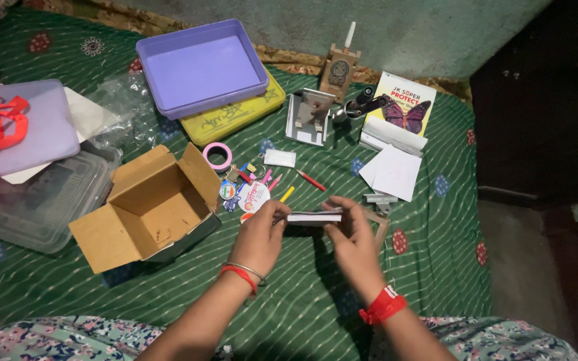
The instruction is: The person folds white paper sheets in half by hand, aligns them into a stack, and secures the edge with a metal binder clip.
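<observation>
Green bedspread (pixel 436 254): 1 cardboard box (pixel 148 210), 2 pencils (pixel 310 180), both hands' grip (pixel 262 234) (pixel 352 244) shut round 1 booklet (pixel 314 216).

A green woven cloth (pixel 316 294) with a matt, slightly ribbed look is covering the surface. The open brown cardboard box (pixel 152 207) is showing a dull, fibrous paper finish. The lilac rectangular plastic tray (pixel 202 67) is looking smooth with a soft sheen, and the yellow plastic lid (pixel 235 117) under it is shining a little. The clear plastic container (pixel 41 200) is looking glossy and hazy. White paper sheets (pixel 393 172) are lying matt. The small wooden stand (pixel 338 69) is showing a dull carved surface. A thin metal bangle (pixel 247 269) is gleaming on the left wrist.
</observation>
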